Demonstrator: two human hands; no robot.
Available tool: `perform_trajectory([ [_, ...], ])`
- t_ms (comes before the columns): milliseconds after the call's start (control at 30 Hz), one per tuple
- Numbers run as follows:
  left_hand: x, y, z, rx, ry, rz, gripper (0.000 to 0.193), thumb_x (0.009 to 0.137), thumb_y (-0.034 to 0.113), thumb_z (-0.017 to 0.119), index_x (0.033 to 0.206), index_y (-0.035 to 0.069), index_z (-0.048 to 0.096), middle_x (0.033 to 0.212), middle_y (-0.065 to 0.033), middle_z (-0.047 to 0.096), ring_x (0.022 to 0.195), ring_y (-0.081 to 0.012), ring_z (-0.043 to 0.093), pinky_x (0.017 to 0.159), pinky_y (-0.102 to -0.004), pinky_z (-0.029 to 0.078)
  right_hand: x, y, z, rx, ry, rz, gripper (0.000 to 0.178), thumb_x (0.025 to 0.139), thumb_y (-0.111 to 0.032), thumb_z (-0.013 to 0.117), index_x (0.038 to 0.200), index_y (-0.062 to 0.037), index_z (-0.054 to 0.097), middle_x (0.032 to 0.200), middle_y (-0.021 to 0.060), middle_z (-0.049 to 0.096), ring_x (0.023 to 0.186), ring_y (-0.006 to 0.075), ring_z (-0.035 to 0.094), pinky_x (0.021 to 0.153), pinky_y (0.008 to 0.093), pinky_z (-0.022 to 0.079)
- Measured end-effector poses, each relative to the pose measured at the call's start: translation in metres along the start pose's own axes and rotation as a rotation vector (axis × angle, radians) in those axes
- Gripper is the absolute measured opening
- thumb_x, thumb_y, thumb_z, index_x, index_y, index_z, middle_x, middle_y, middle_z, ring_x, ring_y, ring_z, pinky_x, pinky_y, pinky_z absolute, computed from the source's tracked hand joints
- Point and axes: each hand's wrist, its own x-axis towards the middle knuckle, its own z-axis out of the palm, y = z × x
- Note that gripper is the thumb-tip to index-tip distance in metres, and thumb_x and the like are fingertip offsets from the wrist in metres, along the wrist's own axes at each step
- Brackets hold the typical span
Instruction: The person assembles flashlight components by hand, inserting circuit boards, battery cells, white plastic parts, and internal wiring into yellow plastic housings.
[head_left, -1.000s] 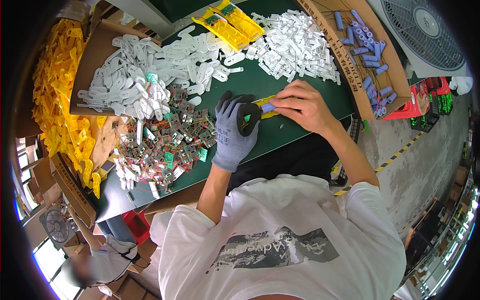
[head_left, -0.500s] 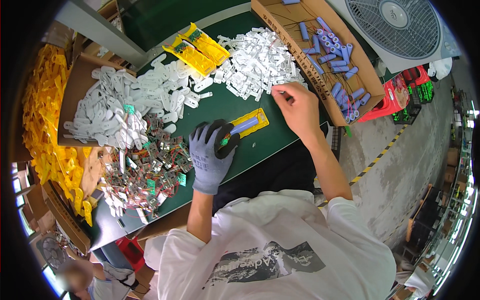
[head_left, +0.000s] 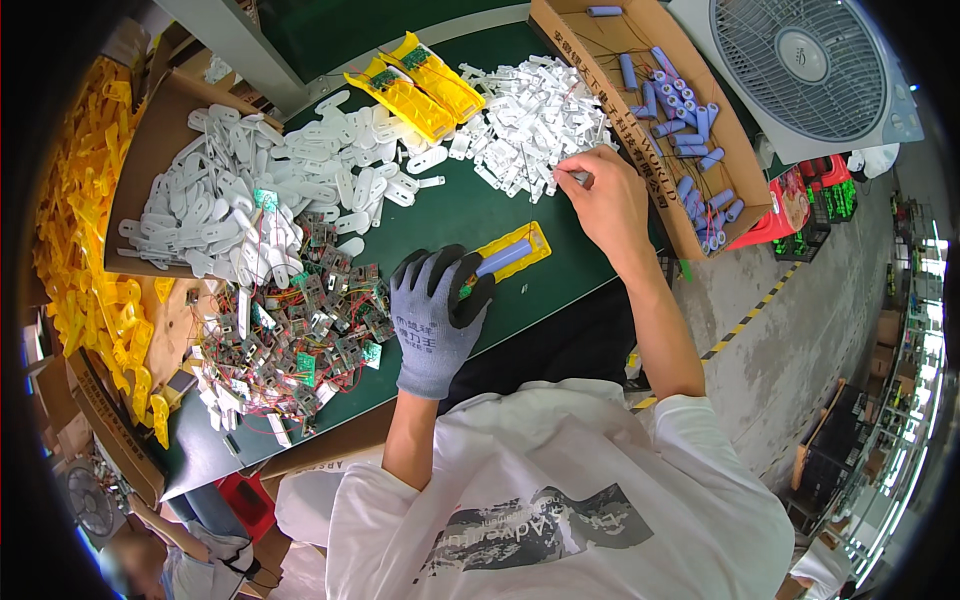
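Note:
My left hand [head_left: 440,315], in a grey glove with black fingertips, grips the near left end of a yellow plastic casing [head_left: 541,243] lying on the table. Inside that casing rests a purple cylindrical battery [head_left: 505,257]; a bit of green board shows by the gloved fingers. My bare right hand [head_left: 608,200] is at the near right edge of a heap of small white plastic parts [head_left: 535,115]. Its thumb and forefinger are pinched together, and what lies between them is too small to name.
A cardboard box [head_left: 655,180] of wired purple batteries stands at right, beside a fan [head_left: 800,60]. Two filled yellow casings [head_left: 415,85] lie at the back. Leftward are white oval covers [head_left: 215,190], wired circuit boards [head_left: 310,320] and yellow shells [head_left: 85,230].
The whole view has shifted slightly. My right thumb and forefinger have come closer together at the edge of the white heap. My left hand stays on the yellow casing.

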Motion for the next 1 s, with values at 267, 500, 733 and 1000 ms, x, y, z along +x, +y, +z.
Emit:
perform_trajectory([
  [267, 0.001, 0.001, -0.002, -0.023, -0.014, -0.040, 0.033, 0.070, 0.015, 0.075, 0.102, 0.013, 0.066, 0.109, -0.0058, 0.063, 0.102, -0.0317, 0.056, 0.093, -0.0432, 0.041, -0.009, 0.006, 0.000, 0.018, 0.089, -0.146, 0.007, 0.079, -0.012, 0.072, 0.085, -0.0090, 0.069, 0.091, 0.0061, 0.066, 0.075, 0.0268, 0.064, 0.065, 0.0352, 0.050],
  [500, -0.002, 0.001, 0.001, -0.027, 0.003, -0.034, 0.032, 0.070, 0.016, 0.075, 0.100, 0.013, 0.066, 0.109, -0.0058, 0.063, 0.101, -0.0316, 0.056, 0.092, -0.0433, 0.041, -0.007, 0.013, -0.002, -0.009, 0.014, -0.136, 0.009, 0.082, -0.013, 0.070, 0.086, -0.0067, 0.066, 0.087, 0.0053, 0.064, 0.072, 0.0270, 0.063, 0.065, 0.0360, 0.049],
  [733, -0.004, 0.001, 0.000, -0.020, 0.019, -0.040, 0.031, 0.071, 0.016, 0.075, 0.100, 0.013, 0.066, 0.109, -0.0058, 0.063, 0.101, -0.0316, 0.056, 0.091, -0.0431, 0.042, -0.006, 0.011, 0.000, -0.056, 0.250, -0.565, 0.009, 0.083, -0.004, 0.067, 0.087, -0.0027, 0.059, 0.091, 0.0073, 0.067, 0.071, 0.0249, 0.063, 0.067, 0.0334, 0.050],
  [1000, -0.003, 0.002, -0.003, -0.038, -0.012, -0.008, 0.032, 0.071, 0.017, 0.075, 0.102, 0.013, 0.066, 0.110, -0.0056, 0.062, 0.101, -0.0310, 0.056, 0.091, -0.0423, 0.042, -0.044, 0.003, -0.021, 0.422, -0.097, -0.271, 0.009, 0.079, 0.001, 0.072, 0.086, 0.0009, 0.066, 0.081, 0.0063, 0.066, 0.071, 0.0114, 0.060, 0.062, 0.0239, 0.045],
])
